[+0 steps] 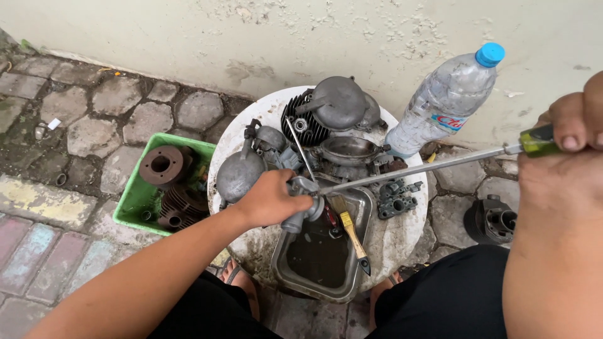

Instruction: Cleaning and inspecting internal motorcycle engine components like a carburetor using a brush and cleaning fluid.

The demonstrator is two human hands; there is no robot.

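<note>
— Right, centre frame: round white table (402, 242), metal tray (314, 285) at its lower edge.
— Left hand (270, 199)?
— Clenched on grey carburettor (303, 204), over tray.
— Right hand (565, 144)?
— Far right, gripping screwdriver (427, 168); tip at carburettor.

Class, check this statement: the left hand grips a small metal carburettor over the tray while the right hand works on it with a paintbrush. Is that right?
Not quite. The head view shows the right hand holding a long screwdriver, not a paintbrush; the brush lies across the tray. The rest holds: the left hand grips the carburettor over the tray.
</note>
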